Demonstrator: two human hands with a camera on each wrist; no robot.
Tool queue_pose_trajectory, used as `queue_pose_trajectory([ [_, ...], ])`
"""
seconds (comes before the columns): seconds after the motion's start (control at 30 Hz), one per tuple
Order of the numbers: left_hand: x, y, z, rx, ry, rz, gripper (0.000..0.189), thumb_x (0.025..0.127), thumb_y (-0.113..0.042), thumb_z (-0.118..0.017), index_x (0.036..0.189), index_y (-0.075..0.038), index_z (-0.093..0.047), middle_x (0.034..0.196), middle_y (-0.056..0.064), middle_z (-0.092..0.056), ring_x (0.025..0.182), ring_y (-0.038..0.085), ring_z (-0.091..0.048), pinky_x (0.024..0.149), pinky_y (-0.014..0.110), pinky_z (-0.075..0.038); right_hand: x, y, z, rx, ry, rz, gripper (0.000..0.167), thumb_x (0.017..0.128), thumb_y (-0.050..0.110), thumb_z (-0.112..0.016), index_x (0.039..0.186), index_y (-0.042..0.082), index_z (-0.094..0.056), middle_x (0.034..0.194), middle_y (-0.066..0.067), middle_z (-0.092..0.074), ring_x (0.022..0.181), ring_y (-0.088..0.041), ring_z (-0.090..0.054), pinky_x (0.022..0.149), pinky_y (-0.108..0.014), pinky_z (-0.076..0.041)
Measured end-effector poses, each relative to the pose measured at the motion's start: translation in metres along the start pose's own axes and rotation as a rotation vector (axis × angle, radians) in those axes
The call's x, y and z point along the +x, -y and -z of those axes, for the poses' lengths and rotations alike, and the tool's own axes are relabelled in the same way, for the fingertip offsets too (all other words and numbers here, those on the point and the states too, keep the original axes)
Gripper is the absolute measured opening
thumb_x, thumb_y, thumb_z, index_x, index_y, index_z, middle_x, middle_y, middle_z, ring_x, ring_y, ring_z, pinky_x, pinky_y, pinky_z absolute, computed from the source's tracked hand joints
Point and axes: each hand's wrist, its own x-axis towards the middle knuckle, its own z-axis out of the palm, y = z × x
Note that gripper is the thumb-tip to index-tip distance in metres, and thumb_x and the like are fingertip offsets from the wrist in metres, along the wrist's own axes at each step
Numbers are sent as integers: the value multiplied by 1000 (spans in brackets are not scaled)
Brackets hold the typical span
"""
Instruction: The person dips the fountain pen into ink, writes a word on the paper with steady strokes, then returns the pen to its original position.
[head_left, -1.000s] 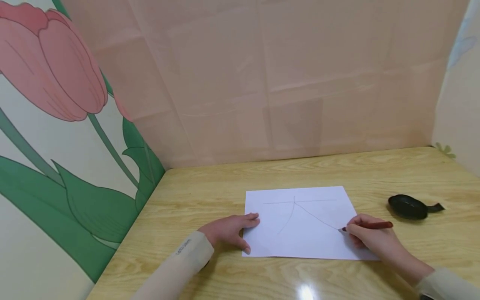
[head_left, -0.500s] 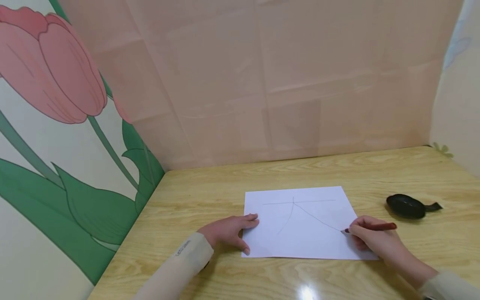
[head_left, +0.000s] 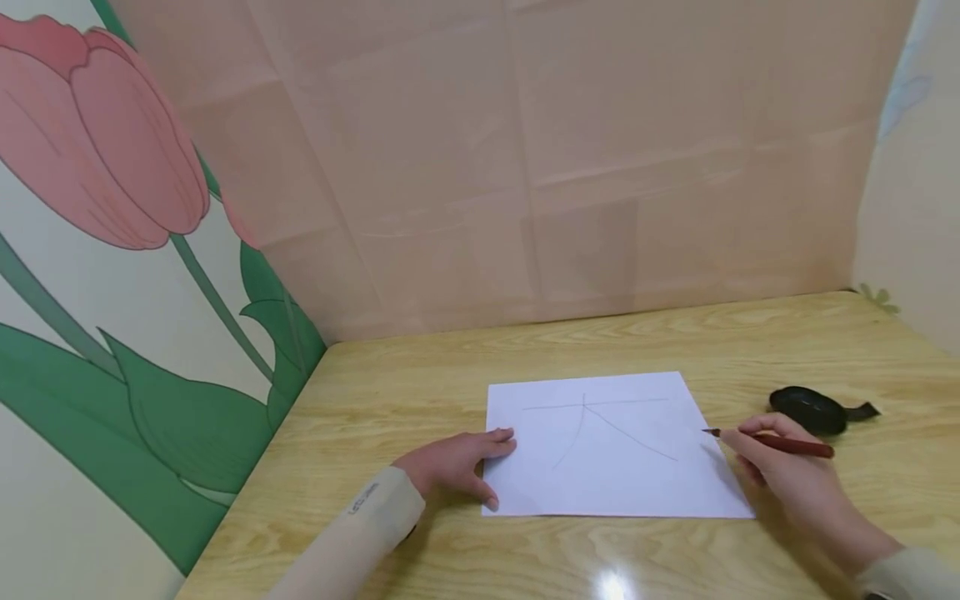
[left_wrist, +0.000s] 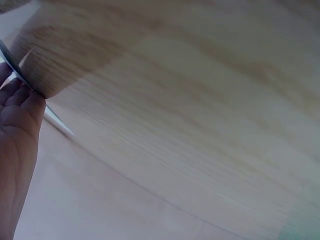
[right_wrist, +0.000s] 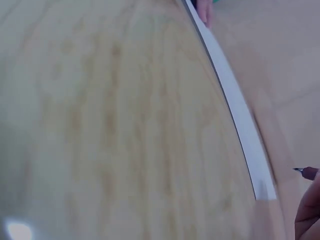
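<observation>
A white sheet of paper [head_left: 615, 487] lies on the table, bearing thin strokes [head_left: 630, 434]: a horizontal line, a short upright one crossing it, a curve down left and a diagonal down right. My left hand [head_left: 456, 463] rests at the sheet's left edge, thumb and fingers spread onto it. Between the fingers and thumb of my right hand [head_left: 798, 479] is a dark red pen [head_left: 798, 445], held over the right edge of the paper. Its tip points left and looks lifted off the sheet. The right wrist view shows the pen tip [right_wrist: 298, 169] apart from the paper [right_wrist: 235, 107].
Behind the right hand sits a small black pan [head_left: 806, 407], its handle to the right. The wood-grain table [head_left: 420, 383] meets a pinkish covered wall [head_left: 450, 167] at the back and a tulip-painted wall [head_left: 135, 142] on the left.
My right hand first draws the diagonal a little further down right, then lifts with the pen and moves up and right. The left hand stays in place on the paper.
</observation>
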Motion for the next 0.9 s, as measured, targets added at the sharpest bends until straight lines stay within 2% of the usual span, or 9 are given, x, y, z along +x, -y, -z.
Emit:
queue_pose_trajectory([
  [0.13, 1, -1, 0, 14, -1, -3, 85, 74, -39, -73, 145, -17, -32, 153, -5, -21, 139, 13, -22, 111, 29, -25, 4, -5, 11, 55, -64, 40, 8, 89, 20, -62, 86, 21, -55, 57, 7, -55, 48, -9, -49, 41, -24, -39],
  [0.23, 2, -1, -1, 22, -4, -10, 85, 74, -40, -73, 145, -17, -32, 153, -5, -21, 139, 14, -22, 111, 29, -25, 7, -9, 20, 286, -87, 80, 8, 91, 16, -59, 86, 19, -64, 63, 6, -64, 53, -8, -59, 47, -21, -48],
  [0.37, 4, -1, 0, 18, -4, -8, 85, 74, -39, -73, 145, -17, -32, 153, -5, -21, 139, 13, -22, 111, 28, -25, 10, -14, 33, 691, -10, 206, 24, 98, 12, -45, 98, 10, -69, 81, -4, -72, 70, -13, -69, 59, -25, -55],
  [0.43, 5, -2, 0, 16, -2, -2, 85, 74, -40, -73, 145, -18, -31, 153, -5, -21, 139, 13, -22, 111, 28, -25, 12, -15, 39, 765, -12, 264, 29, 99, 9, -39, 104, 7, -67, 85, -7, -72, 75, -15, -69, 62, -25, -56],
  [0.53, 5, -3, 2, 17, -2, 4, 85, 73, -40, -73, 145, -18, -31, 153, -6, -21, 139, 13, -22, 111, 28, -26, 15, -16, 49, 658, -186, 231, 22, 96, 5, -44, 102, 9, -65, 79, 1, -71, 69, -8, -67, 58, -18, -54],
  [0.6, 6, -3, 2, 18, -2, 7, 85, 74, -40, -73, 145, -18, -32, 153, -6, -21, 139, 12, -22, 111, 28, -26, 15, -15, 56, 460, -336, 142, 16, 92, 5, -52, 94, 16, -62, 69, 9, -66, 60, -1, -63, 51, -13, -50],
  [0.7, 7, -2, 2, 25, -10, 1, 85, 74, -40, -73, 145, -18, -32, 153, -6, -21, 139, 13, -22, 111, 28, -25, 17, -12, 66, 237, -470, 38, 21, 88, 4, -56, 87, 25, -55, 61, 21, -60, 51, 7, -56, 45, -9, -43],
  [0.8, 8, -1, 1, 24, -15, 0, 85, 74, -39, -73, 145, -17, -31, 153, -6, -21, 139, 13, -22, 111, 28, -25, 21, -13, 75, 202, -489, 5, 26, 89, 4, -53, 86, 29, -55, 59, 25, -59, 50, 10, -55, 45, -8, -40],
  [0.9, 9, -1, 1, 25, -17, -1, 85, 74, -39, -73, 145, -17, -31, 153, -6, -20, 139, 13, -22, 111, 28, -24, 27, -20, 82, 318, -491, -43, 25, 88, 1, -51, 86, 26, -54, 57, 24, -59, 49, 9, -56, 44, -6, -41],
])
